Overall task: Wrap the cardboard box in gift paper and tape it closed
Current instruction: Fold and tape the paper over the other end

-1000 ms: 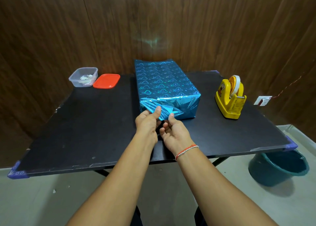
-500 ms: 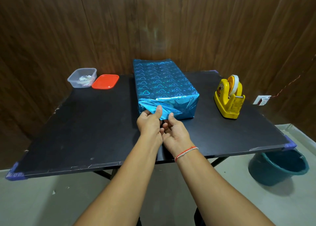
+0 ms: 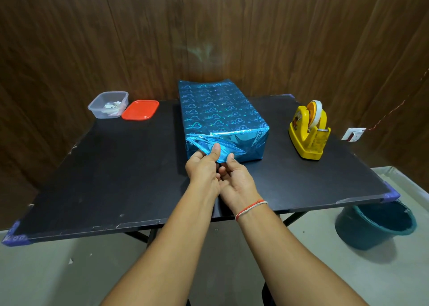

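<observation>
So the long box wrapped in shiny blue foil gift paper with a heart pattern (image 3: 220, 113) is sitting lengthwise in the middle of the black rectangular desk (image 3: 116, 178), running from the back edge by the brown wood-panel wall (image 3: 92, 39) toward the person. The top and sides are looking neatly covered already, but the near end is crumpled, with a loose foil flap (image 3: 222, 148) sticking out toward the person.

Both hands are working right at that near end. The left hand (image 3: 204, 169) is pinching the flap, thumb pressing on top of the foil and the other fingers curling underneath, so its grip is closed on the paper. The right hand (image 3: 236, 180) is sitting just beside it, palm turned up, thumb tip touching the lower edge of the same flap. Its fingers are tucked in against the left hand, and honestly I can't tell whether they're actually gripping anything. There's a thin red and white thread bracelet (image 3: 249, 209) hanging around the right wrist.

Off to the right, well apart from the box, a chunky yellow plastic tape dispenser (image 3: 308, 131) is standing with a roll loaded. At the back left, a clear plastic container (image 3: 108, 105) with some small scraps inside is sitting just beside its flat red lid (image 3: 140, 109). A dark teal bucket (image 3: 376, 224) is resting on the floor past the desk's right corner.
</observation>
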